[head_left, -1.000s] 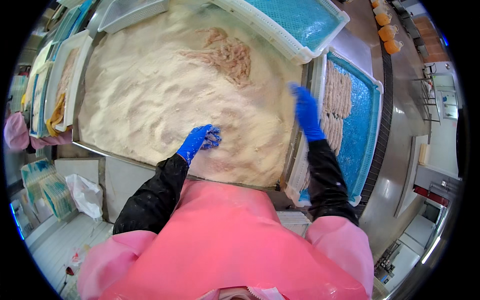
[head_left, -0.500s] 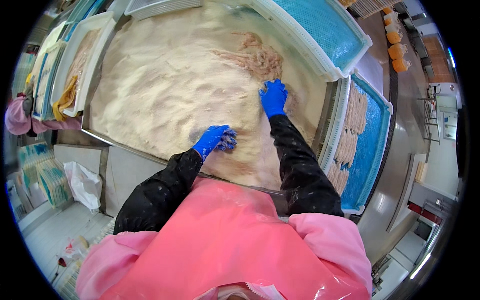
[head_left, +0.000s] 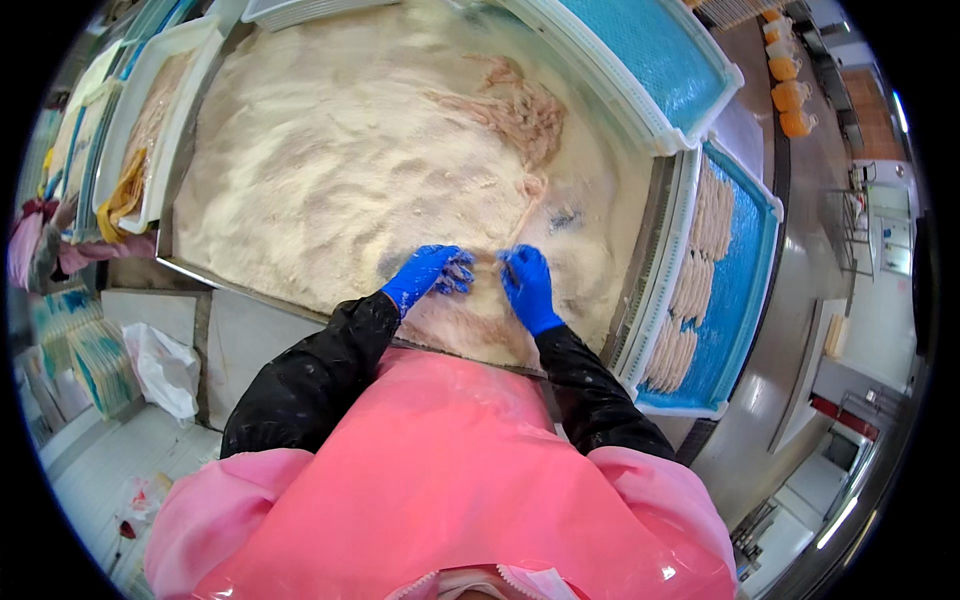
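A broad bed of pale crumb-like powder (head_left: 310, 150) fills a metal-edged table in front of me. On its far right side lies a heap of raw pinkish meat strips (head_left: 530, 115). One thin meat strip (head_left: 524, 215) trails from the heap toward me and ends at the fingertips of my right hand (head_left: 528, 290), which is closed on it. My left hand (head_left: 430, 277), in a matching blue glove, rests low over the powder, its powdery fingers curled inward. Whatever it may hold is hidden. The hands are close together, with a small gap between them.
To the right stands a blue-lined tray (head_left: 735, 300) with rows of coated strips (head_left: 690, 285). Another blue tray (head_left: 650, 60) is at the far right. A white tub (head_left: 165, 130) with a yellow glove (head_left: 125, 200) on its rim stands left, near another person's pink sleeve (head_left: 110, 252).
My right hand has moved from beside the meat heap back toward me, drawing out a strip. My left hand has stayed nearly in place.
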